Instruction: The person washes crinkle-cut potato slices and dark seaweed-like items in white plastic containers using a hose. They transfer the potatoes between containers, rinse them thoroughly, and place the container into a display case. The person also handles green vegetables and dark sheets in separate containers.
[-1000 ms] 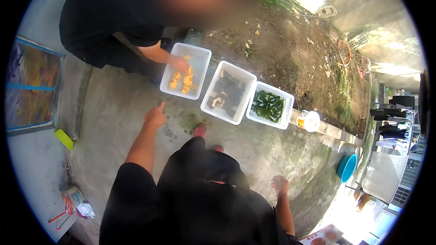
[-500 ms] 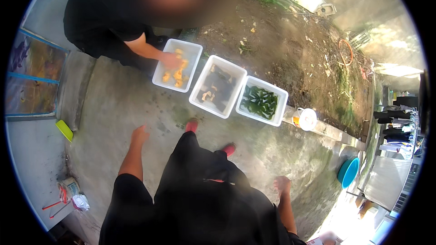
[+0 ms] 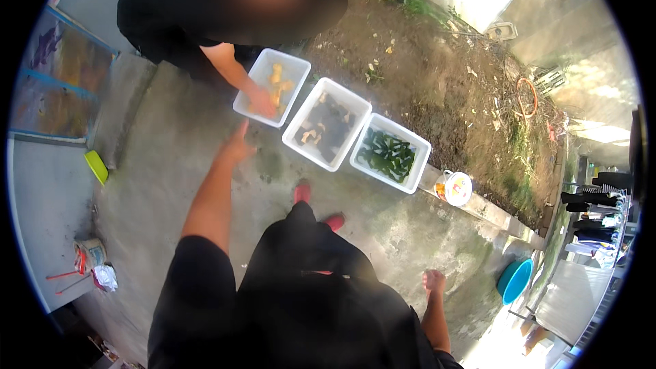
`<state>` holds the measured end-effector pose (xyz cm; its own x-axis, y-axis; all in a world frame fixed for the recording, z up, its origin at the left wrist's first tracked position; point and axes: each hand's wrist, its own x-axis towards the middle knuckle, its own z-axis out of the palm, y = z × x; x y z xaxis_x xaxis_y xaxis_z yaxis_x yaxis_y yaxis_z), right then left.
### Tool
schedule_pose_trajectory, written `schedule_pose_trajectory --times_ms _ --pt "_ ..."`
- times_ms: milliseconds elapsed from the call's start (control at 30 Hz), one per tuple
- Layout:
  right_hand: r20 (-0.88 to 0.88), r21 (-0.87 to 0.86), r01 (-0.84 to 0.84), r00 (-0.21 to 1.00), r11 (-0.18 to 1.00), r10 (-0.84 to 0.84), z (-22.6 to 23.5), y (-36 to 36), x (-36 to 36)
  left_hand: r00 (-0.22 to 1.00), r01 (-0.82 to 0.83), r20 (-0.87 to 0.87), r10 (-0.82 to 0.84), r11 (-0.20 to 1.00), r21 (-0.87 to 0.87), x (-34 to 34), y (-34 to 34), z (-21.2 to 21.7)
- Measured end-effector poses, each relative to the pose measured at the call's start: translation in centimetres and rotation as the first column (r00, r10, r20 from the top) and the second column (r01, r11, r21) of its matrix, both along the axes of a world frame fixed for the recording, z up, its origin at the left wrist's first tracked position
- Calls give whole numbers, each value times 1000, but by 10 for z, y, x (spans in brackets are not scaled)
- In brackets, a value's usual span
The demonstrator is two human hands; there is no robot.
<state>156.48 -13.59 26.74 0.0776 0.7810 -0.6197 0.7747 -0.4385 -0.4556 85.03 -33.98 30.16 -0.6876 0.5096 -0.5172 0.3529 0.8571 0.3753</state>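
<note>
My left hand stretches forward with its fingers extended, just short of the near edge of a white tub on the left; it holds nothing. That tub has water with yellow-orange pieces in it, and a co-worker's hand reaches in among them. The middle white tub contains dark pieces and a few pale curved ones in water. Dark green leafy strips fill much of the right white tub. My right hand hangs low at my right side, its fingers curled, with nothing visible in them.
The co-worker in black bends over at the far left. A white lidded bucket stands beside the right tub on a low concrete curb, with bare soil beyond. A blue basin sits to the right, a green basin to the left.
My left hand has moved forward and right, up toward the left tub. My body has stepped or leaned slightly, while the co-worker's hand stays in the left tub.
</note>
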Motion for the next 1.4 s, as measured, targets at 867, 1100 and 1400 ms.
schedule_pose_trajectory --times_ms 867,1100,1400 --pt "-87 10 257 963 966 -255 -7 -31 86 998 60 8 -61 949 -309 108 -112 -29" --pt "270 -54 680 715 731 -645 105 -170 274 994 85 -34 -103 938 -337 102 -124 -20" --pt "92 -174 446 895 878 -437 71 -128 118 996 87 2 -91 945 -316 109 -73 -6"
